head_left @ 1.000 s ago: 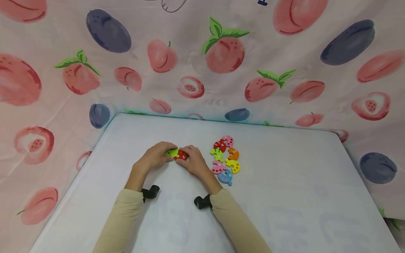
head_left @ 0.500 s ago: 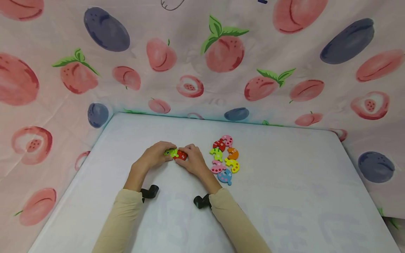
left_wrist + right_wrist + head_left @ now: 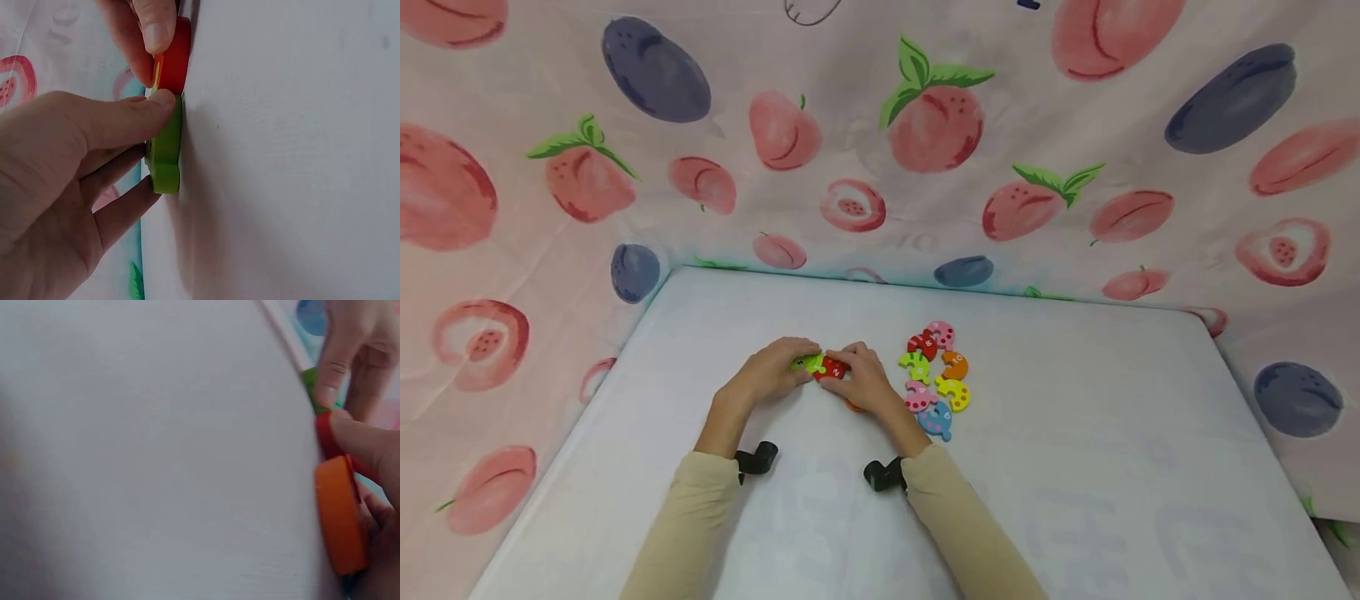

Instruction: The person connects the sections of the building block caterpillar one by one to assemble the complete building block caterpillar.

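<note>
In the head view my left hand (image 3: 770,371) pinches a green puzzle piece with an eye (image 3: 807,363), thumb on the near edge and fingers on the far edge. Joined to its right is a red puzzle piece marked 2 (image 3: 831,369), pinched between thumb and fingers of my right hand (image 3: 868,383). The left wrist view shows the green piece's side (image 3: 167,140) flush against the red one (image 3: 175,59), both low on the white surface. Under my right palm is an orange puzzle piece (image 3: 340,515), close behind the red one; the hand hides most of it from above.
Right of my right hand lies a loose cluster of numbered puzzle pieces: blue (image 3: 935,419), yellow (image 3: 955,395), orange (image 3: 955,365), red (image 3: 922,345), green (image 3: 915,365) and pink ones (image 3: 940,334). A fruit-print cloth (image 3: 910,225) hangs behind the white table (image 3: 1112,433).
An orange edge now shows beneath my right palm, where none was visible before. Both hands keep their grip on the green and red pieces, nearly in place.
</note>
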Demonstrator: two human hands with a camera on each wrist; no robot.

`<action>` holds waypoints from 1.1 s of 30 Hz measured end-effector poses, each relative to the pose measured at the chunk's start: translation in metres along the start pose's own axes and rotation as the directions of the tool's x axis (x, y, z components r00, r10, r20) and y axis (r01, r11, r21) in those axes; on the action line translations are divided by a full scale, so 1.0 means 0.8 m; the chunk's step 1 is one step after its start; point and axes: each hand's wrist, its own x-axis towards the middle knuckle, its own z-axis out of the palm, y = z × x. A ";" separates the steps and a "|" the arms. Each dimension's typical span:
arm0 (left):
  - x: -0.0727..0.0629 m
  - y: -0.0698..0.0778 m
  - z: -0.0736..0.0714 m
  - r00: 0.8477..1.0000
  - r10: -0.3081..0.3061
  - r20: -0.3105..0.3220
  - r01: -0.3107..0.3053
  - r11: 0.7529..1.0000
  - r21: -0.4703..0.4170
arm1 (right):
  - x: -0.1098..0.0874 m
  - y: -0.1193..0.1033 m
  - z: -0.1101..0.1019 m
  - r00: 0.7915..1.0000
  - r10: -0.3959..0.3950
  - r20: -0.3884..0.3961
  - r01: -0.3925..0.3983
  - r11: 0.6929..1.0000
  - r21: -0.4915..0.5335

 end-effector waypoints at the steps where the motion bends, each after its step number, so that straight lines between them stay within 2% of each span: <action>1: 0.000 0.001 0.001 1.000 -0.006 0.010 0.006 1.000 0.001 | 0.000 0.002 -0.003 1.000 -0.010 0.021 0.009 1.000 0.030; 4: 0.000 0.003 0.003 1.000 -0.017 0.026 0.017 1.000 -0.006 | -0.003 0.007 -0.014 0.995 -0.037 0.094 0.029 0.996 0.086; 7: 0.000 0.006 0.008 1.000 -0.017 0.019 0.017 1.000 -0.015 | -0.009 0.009 -0.025 0.992 -0.051 0.118 0.038 0.994 0.106; 10: -0.002 0.010 0.013 0.999 -0.033 -0.015 0.033 0.999 -0.002 | -0.023 0.010 -0.038 0.996 -0.035 0.081 0.024 0.991 0.134; 14: -0.003 0.019 0.023 0.993 -0.052 -0.103 0.061 0.995 0.084 | -0.052 0.009 -0.061 1.000 0.017 -0.002 -0.017 0.991 0.136; 17: -0.003 0.026 0.030 0.985 -0.063 -0.162 0.080 0.991 0.102 | -0.075 0.010 -0.078 0.999 0.044 -0.029 -0.041 0.995 0.088; 19: -0.004 0.029 0.034 0.980 -0.073 -0.183 0.088 0.993 0.076 | -0.088 0.010 -0.086 0.999 0.042 -0.025 -0.040 0.998 0.050; 22: -0.006 0.029 0.039 0.978 -0.084 -0.192 0.093 0.995 0.034 | -0.104 0.010 -0.090 0.999 0.050 -0.002 -0.050 0.999 0.004; 26: -0.008 0.029 0.041 0.979 -0.059 -0.195 0.067 0.997 0.034 | -0.118 0.009 -0.087 0.999 0.039 0.005 -0.039 0.999 -0.009; 29: -0.011 0.028 0.040 0.979 -0.037 -0.198 0.048 0.998 0.051 | -0.118 0.007 -0.079 1.000 0.026 0.004 -0.026 1.000 -0.009; 33: -0.012 0.028 0.039 0.980 -0.023 -0.197 0.033 0.998 0.052 | -0.110 0.002 -0.061 0.999 0.048 -0.021 -0.049 0.997 -0.065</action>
